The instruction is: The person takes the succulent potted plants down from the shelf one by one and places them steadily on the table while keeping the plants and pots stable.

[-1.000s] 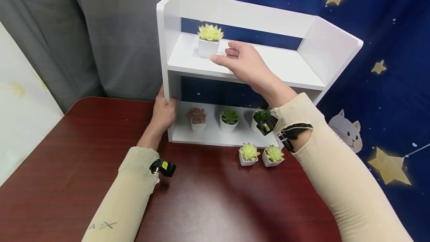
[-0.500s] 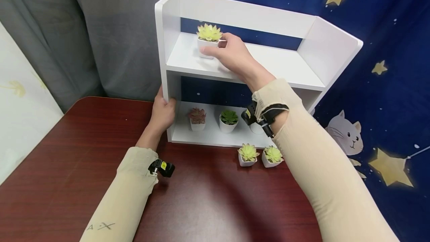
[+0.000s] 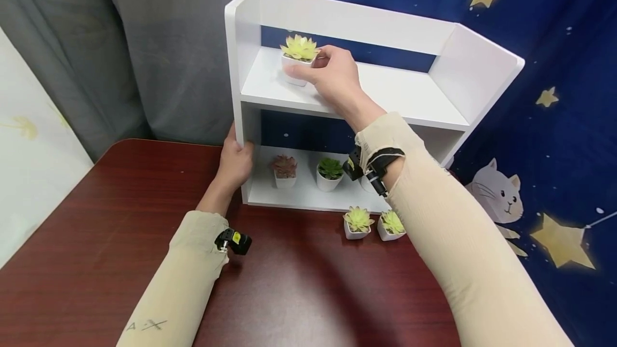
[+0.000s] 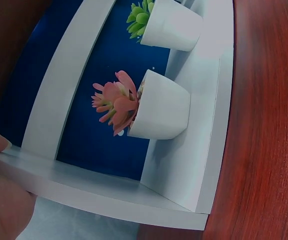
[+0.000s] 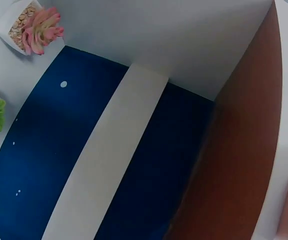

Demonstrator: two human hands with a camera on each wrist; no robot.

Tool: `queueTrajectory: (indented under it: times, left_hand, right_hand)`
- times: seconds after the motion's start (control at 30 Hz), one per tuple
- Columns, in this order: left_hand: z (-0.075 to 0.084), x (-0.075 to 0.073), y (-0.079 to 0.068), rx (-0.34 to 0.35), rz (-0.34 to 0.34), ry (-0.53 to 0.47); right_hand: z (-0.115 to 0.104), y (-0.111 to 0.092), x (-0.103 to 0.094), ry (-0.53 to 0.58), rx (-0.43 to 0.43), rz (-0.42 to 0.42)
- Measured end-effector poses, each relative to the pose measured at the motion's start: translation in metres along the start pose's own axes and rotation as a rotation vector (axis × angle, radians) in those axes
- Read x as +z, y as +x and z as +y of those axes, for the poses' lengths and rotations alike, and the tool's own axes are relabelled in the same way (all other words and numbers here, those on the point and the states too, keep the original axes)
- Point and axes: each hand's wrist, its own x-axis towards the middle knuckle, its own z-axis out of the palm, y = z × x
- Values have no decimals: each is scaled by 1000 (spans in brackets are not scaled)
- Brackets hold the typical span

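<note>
On the upper board of a white two-tier shelf (image 3: 395,90), my right hand (image 3: 335,76) pinches the square white pot of a yellow-green artificial succulent (image 3: 300,50), thumb in front and fingers mostly hidden behind. The pot tilts slightly, close over the board near the left end. My left hand (image 3: 234,164) grips the shelf's left side panel (image 3: 236,68) from outside; its thumb lies over the panel edge in the left wrist view. Below, a pinkish succulent (image 4: 161,107) and a green succulent (image 3: 330,169) stand on the bottom board. Only a sliver of the right hand appears in the right wrist view.
A third white pot (image 3: 368,185) on the bottom board is mostly hidden by the right wrist camera. Two more yellow-green succulents, one left (image 3: 358,221) and one right (image 3: 391,225), stand on the red-brown table (image 3: 289,277) before the shelf. A starry blue curtain (image 3: 554,138) hangs behind.
My right hand has moved left from beside the yellow-green succulent and taken hold of its pot. The pot has since tilted and shifted slightly. My left hand stays on the side panel.
</note>
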Motion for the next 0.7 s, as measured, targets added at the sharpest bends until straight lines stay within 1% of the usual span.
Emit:
queueTrajectory:
  times: [0.1, 0.23, 0.4, 0.57, 0.7]
  left_hand:
    - [0, 3, 1, 0, -3, -4]
    - [-1, 4, 1, -11, 2, -2]
    - [-1, 4, 3, -5, -2, 2]
    - [-2, 2, 4, -1, 21, 36]
    - [-2, 3, 5, -4, 22, 56]
  right_hand:
    - [3, -2, -3, -8, -6, 3]
    - [7, -7, -6, 11, -27, -19]
    - [12, -19, -12, 45, -89, -59]
    - [19, -36, -16, 115, -152, -109]
    - [25, -50, -21, 189, -171, -139]
